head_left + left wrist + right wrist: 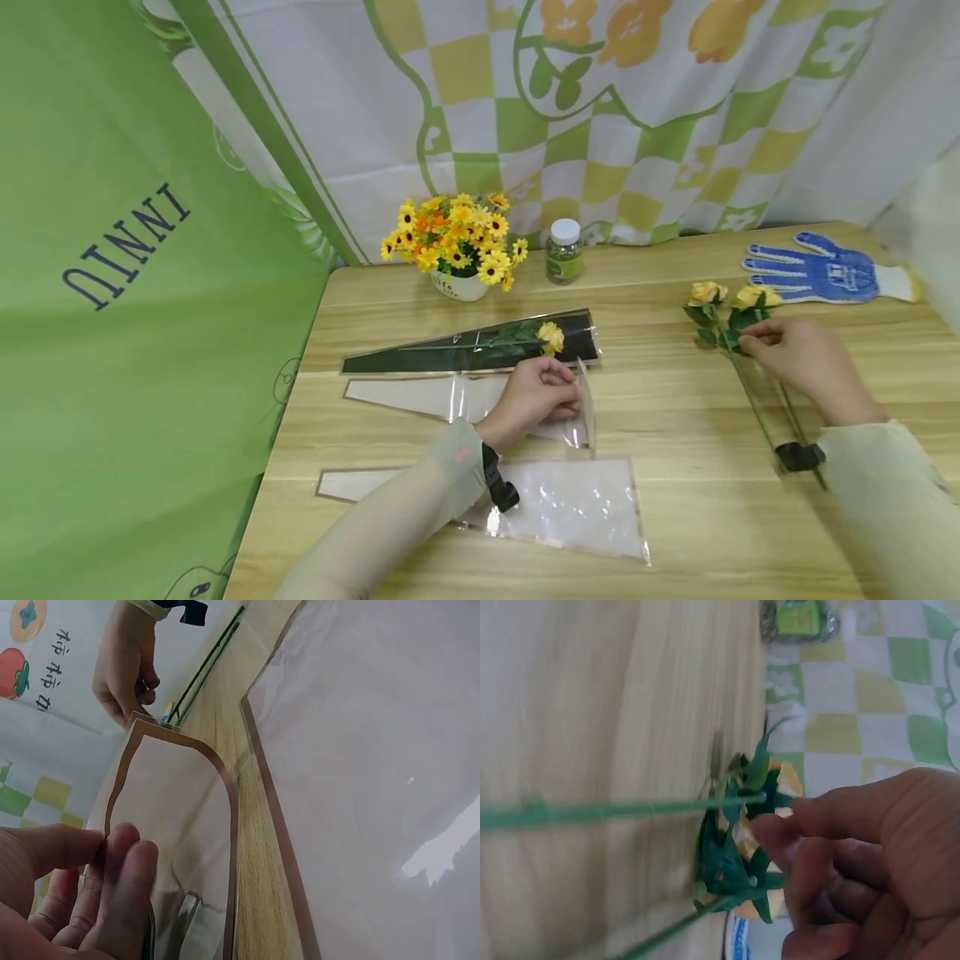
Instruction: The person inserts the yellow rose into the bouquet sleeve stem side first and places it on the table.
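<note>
head view: left hand [538, 396] pinches the wide end of the middle clear sleeve [420, 393], that edge raised off the tabletop [697, 517]; right hand [804, 360] has thumb and index together among the leaves of 2 yellow roses [707, 292], which lie at the right, blooms near the blue glove [813, 271], stems running back toward the right wrist. beyond the middle sleeve, a dark sleeve [405, 360] with 1 single rose [551, 337] along it; left arm crosses over a nearer clear sleeve [573, 500]. left wrist view: thumb and fingers grip the sleeve's brown rim; right hand farther off, 2 stems beside it. right wrist view: fingers pinch the greenery just under the blooms; cannot tell if 1 or both are held. judgement: step in hand looks like readying the sleeve while picking up a rose. next move calls for parting the film, separating 1 rose, feeding its stem in first, leaves kept from snagging.
</note>
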Available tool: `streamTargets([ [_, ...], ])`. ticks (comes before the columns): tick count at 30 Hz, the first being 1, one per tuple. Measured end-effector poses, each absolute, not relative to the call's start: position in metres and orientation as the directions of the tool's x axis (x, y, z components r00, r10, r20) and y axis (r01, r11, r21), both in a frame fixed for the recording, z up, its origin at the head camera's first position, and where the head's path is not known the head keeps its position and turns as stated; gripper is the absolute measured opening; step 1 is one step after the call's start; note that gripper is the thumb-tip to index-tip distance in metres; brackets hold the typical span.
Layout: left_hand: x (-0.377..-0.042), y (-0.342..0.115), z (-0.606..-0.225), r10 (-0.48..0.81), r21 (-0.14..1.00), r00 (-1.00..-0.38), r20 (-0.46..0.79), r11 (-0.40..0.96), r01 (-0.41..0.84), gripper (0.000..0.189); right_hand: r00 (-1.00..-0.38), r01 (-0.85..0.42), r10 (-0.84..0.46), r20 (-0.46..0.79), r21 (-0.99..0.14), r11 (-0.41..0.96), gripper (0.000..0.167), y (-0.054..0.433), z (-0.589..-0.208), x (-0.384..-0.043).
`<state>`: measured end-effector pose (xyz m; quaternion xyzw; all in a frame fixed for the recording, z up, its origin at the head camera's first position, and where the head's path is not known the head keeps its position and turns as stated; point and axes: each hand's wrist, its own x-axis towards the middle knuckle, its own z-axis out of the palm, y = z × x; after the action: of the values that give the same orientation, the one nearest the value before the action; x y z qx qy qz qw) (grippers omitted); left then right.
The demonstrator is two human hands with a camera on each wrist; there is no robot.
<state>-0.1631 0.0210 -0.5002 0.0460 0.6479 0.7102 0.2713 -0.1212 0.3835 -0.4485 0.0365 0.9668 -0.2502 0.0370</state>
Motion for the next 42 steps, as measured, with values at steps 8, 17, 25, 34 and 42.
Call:
streamTargets([
  [8, -0.165, 0.022, -0.496, 0.454, 0.949, -0.845, -0.283, 0.004, -0.316, 0.013, -0.975, 0.053, -0.037, -0.217, -0.395, 0.917, 0.032, 0.388, -0.45, -0.136],
  [17, -0.167, 0.021, -0.497, 0.432, 0.946, -0.851, -0.299, 0.021, -0.323, 0.011, -0.979, 0.047, -0.033, -0.202, -0.38, 0.924, 0.028, 0.379, -0.462, -0.14],
  [25, -0.168, 0.021, -0.497, 0.435, 0.935, -0.843, -0.316, -0.008, -0.355, 0.012, -0.953, 0.123, -0.046, -0.301, -0.519, 0.846, 0.036, 0.37, -0.458, -0.134],
  [34, -0.163, 0.02, -0.5, 0.433, 0.918, -0.833, -0.345, -0.028, -0.395, 0.014, -0.959, 0.249, -0.12, -0.258, -0.965, 0.081, 0.033, 0.349, -0.439, -0.096],
  [42, -0.167, 0.016, -0.496, 0.448, 0.914, -0.827, -0.34, -0.05, -0.403, 0.015, -0.967, 0.142, -0.232, 0.104, -0.536, -0.832, 0.035, 0.292, -0.431, -0.094],
])
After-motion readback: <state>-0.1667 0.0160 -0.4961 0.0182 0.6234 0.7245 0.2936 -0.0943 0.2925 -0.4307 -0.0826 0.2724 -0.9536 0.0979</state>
